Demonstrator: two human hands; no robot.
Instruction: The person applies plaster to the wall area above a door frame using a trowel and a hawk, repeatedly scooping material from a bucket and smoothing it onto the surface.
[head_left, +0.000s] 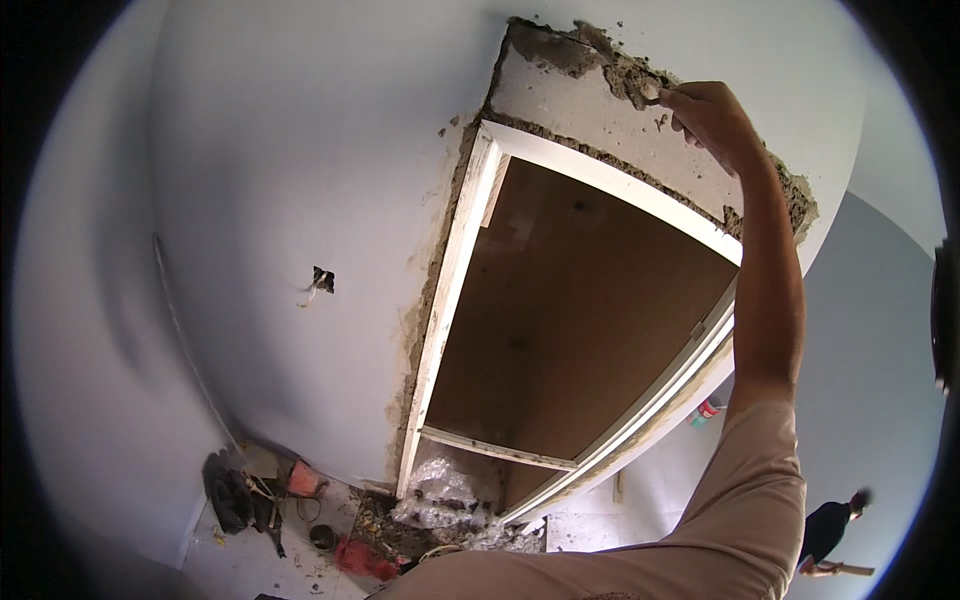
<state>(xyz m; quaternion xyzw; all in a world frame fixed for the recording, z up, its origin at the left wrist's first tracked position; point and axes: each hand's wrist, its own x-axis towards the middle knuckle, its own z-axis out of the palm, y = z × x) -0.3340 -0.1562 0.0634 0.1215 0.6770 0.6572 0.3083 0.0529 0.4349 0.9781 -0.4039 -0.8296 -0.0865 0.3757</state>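
My right arm reaches up to the wall above a white door frame (463, 260). My right hand (712, 118) is closed on what looks like a small trowel (652, 93), its blade mostly hidden by grey mortar. The hand is at the upper edge of a pale lintel panel (590, 110) set over the frame. Rough wet mortar (628, 78) fills part of the joint there and smears onto the panel's upper left. More mortar (800, 205) shows at the panel's right end, behind my forearm. My left hand is out of view.
Crumpled clear plastic (440, 495) lies at the doorway's foot. Tools, a dark bag (228, 492) and a red bag (365, 560) clutter the floor at lower left. Wires hang from a wall box (322, 280). A red bucket (707, 410) stands beyond; another person (826, 535) is at lower right.
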